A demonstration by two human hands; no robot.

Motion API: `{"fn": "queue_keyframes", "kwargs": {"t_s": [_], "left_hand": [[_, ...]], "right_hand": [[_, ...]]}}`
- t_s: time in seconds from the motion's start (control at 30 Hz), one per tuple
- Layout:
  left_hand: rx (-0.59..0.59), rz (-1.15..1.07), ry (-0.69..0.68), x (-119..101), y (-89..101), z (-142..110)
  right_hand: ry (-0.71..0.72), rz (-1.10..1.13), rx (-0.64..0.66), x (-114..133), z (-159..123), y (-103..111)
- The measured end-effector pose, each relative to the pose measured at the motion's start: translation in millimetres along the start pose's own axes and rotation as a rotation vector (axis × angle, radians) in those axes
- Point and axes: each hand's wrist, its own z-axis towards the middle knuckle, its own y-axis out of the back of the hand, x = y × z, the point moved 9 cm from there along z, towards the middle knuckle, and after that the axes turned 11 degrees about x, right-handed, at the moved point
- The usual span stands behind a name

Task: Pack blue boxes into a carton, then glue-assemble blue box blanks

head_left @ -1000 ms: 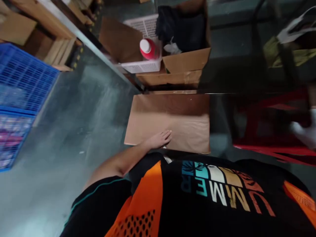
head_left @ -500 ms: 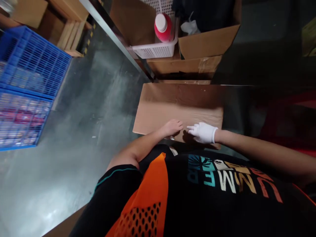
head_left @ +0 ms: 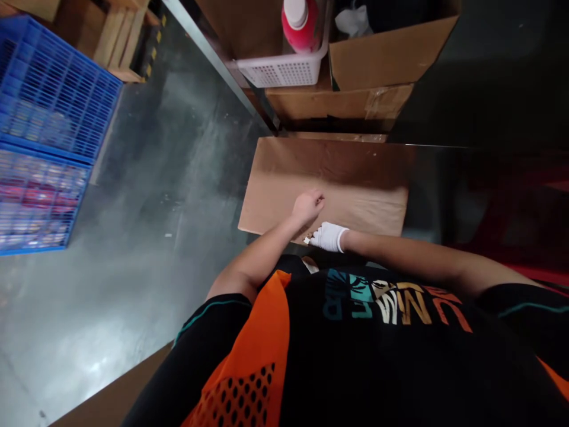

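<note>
Head view is showing the bare left hand (head_left: 307, 206) resting on a flat brown cardboard sheet (head_left: 355, 184) lying on the grey floor (head_left: 146, 196), its fingers curling together. The white-gloved right hand (head_left: 328, 236) is touching the sheet's near edge, partly hidden by the torso; its fingers' spread cannot be told. Since half a second ago, both hands are sitting closer together.

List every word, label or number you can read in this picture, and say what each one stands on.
"UMMER", upside down in coloured letters, on the black shirt; any letter before it is hidden by a fold.
Red bottle in the white basket: no readable label.
Cardboard box under both hands: no print visible.
</note>
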Motion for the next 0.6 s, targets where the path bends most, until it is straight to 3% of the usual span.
{"fn": "queue_keyframes", "kwargs": {"t_s": [0.17, 0.37, 0.5, 0.6], "left_hand": [[0.086, -0.005, 0.058, 13, -8.9, 1], [0.178, 0.051, 0.048, 19, -22.3, -6], [0.241, 0.111, -0.042, 18, -28.4, -13], [0.321, 0.145, -0.181, 8, -37.2, -24]], "right_hand": [[-0.038, 0.008, 0.001, -5, -2, 3], [0.010, 0.035, -0.009, 6, 10, 7], [0.051, 0.037, -0.027, 7, 12, 13], [0.021, 0.058, -0.076, -4, -9, 7]]}}
